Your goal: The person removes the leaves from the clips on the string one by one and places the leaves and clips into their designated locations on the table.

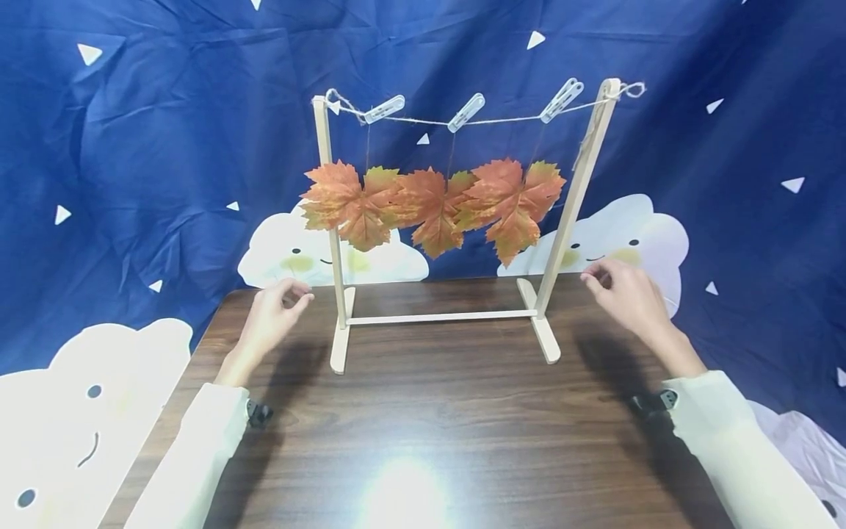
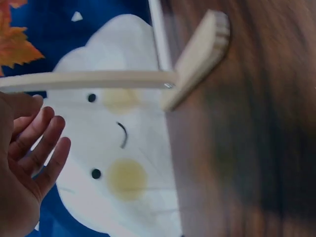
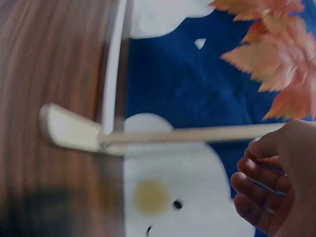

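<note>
A wooden stand [image 1: 570, 213] stands upright on the table, with a string [image 1: 423, 120] tied between its two posts. Three white clothespins [image 1: 466, 112] are clipped along the string. Below them, three orange maple leaves [image 1: 512, 206] hang on thin threads, their edges overlapping. My left hand [image 1: 272, 314] is in the air just left of the left post [image 2: 98, 80], fingers loosely curled and holding nothing. On the other side, my right hand [image 1: 624, 294] hovers outside the right post [image 3: 197, 134], also loosely bent and holding nothing.
The dark wooden table [image 1: 423, 397] carries the stand's feet [image 1: 341, 330] and a low crossbar [image 1: 441, 317]. Behind hangs a blue cloth [image 1: 165, 147] with white clouds and triangles. A dark strap [image 1: 259, 413] shows at the left sleeve.
</note>
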The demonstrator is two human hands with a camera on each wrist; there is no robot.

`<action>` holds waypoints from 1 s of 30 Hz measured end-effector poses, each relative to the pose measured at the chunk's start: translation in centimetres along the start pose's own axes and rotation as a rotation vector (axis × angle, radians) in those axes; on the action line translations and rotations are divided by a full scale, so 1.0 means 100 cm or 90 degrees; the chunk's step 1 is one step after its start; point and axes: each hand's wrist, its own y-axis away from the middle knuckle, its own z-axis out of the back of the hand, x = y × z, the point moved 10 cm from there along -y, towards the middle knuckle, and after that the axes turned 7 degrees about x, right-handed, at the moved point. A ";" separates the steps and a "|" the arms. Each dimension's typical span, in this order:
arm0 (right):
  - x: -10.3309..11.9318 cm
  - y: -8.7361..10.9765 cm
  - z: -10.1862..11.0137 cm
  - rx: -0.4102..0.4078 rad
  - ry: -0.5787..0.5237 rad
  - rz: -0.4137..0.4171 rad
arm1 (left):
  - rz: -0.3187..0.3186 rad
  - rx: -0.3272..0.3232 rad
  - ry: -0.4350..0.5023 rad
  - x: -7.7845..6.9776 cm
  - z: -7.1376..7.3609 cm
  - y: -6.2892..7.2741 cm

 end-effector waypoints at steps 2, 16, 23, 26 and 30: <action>0.013 -0.004 0.007 -0.017 -0.018 0.018 | 0.008 -0.015 0.037 -0.005 0.006 -0.003; 0.091 -0.026 0.039 -0.008 -0.083 0.042 | 0.040 -0.051 0.189 -0.047 0.033 -0.021; 0.123 -0.039 0.043 0.013 -0.155 0.053 | 0.028 -0.041 0.270 -0.069 0.040 -0.033; 0.140 -0.044 0.046 0.017 -0.175 0.069 | 0.029 -0.040 0.299 -0.076 0.041 -0.038; 0.159 -0.050 0.050 0.012 -0.174 0.089 | 0.026 -0.044 0.335 -0.088 0.045 -0.044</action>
